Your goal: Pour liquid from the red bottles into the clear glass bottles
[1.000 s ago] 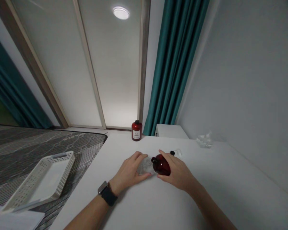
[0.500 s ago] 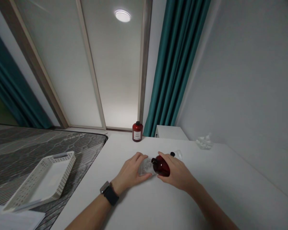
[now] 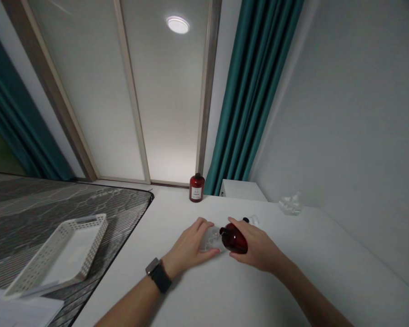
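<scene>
My left hand (image 3: 191,244), wearing a dark watch on the wrist, is closed around a clear see-through container (image 3: 209,239) at table height. Its full shape is partly hidden by my fingers. In my right hand (image 3: 261,247) is a dark red bottle (image 3: 235,239), tipped so its dark neck points left at the clear container. Whether any liquid runs out cannot be seen. Just behind the right hand are a small black cap (image 3: 246,220) and a clear piece (image 3: 254,220), both partly covered. Farther back stands a second red bottle (image 3: 197,190) with a white label and black top.
The white table (image 3: 197,290) spreads under both arms. Crumpled clear plastic (image 3: 291,204) lies near its back right edge. To the left, a white perforated basket (image 3: 93,243) and white paper (image 3: 27,311) rest on a dark patterned surface. A white cabinet (image 3: 243,190) stands behind.
Both hands, with the clear container and the tilted red bottle, sit slightly farther right in the picture. The view itself has shifted a little. Both grips are unchanged.
</scene>
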`<state>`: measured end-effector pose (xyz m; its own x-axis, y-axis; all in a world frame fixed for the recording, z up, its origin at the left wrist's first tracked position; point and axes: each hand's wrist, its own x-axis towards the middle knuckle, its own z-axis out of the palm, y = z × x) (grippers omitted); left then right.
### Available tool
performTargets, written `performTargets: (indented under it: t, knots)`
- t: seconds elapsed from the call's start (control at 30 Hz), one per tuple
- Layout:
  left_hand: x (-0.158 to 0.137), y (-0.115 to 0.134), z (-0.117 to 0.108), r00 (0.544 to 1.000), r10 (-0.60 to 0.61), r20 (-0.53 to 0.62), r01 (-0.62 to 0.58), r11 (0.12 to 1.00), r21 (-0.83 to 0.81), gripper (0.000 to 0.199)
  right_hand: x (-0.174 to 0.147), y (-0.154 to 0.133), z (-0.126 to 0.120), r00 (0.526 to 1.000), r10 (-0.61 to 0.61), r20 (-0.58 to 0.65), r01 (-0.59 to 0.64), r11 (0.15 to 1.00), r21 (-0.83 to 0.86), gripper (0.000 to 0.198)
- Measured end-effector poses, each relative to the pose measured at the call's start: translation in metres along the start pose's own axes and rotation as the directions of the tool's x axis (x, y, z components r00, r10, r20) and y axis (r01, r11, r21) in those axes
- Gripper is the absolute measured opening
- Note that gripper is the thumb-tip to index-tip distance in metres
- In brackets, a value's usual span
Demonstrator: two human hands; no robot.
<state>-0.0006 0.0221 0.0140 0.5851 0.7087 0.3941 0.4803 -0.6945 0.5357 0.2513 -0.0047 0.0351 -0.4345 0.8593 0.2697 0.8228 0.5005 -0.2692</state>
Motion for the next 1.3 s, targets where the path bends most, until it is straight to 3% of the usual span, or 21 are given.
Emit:
performTargets:
  t: [0.33, 0.8, 1.0, 1.3]
  knots:
    - [0.0, 0.004, 0.001, 1.0, -0.021, 0.003, 0.021, 0.995, -0.093, 0.054, 0.003, -0.003, -0.015, 0.997, 0.011, 0.078, -0.014, 1.0, 0.028, 0.087]
    - [0.0, 0.002, 0.002, 0.998, -0.032, -0.054, 0.022, 0.982, -0.185, 0.051, 0.0, 0.001, -0.018, 0.99, 0.138, 0.039, -0.143, 0.941, 0.306, 0.086]
    - [-0.001, 0.0, 0.003, 0.997, -0.012, -0.073, -0.004, 0.976, -0.218, 0.051, -0.003, -0.012, -0.027, 0.976, 0.186, 0.11, -0.216, 0.826, 0.52, 0.086]
    - [0.0, 0.002, 0.005, 0.992, -0.042, -0.116, 0.004, 0.951, -0.308, 0.047, -0.009, -0.025, -0.029, 0.989, 0.044, 0.14, -0.138, 0.597, 0.79, 0.078]
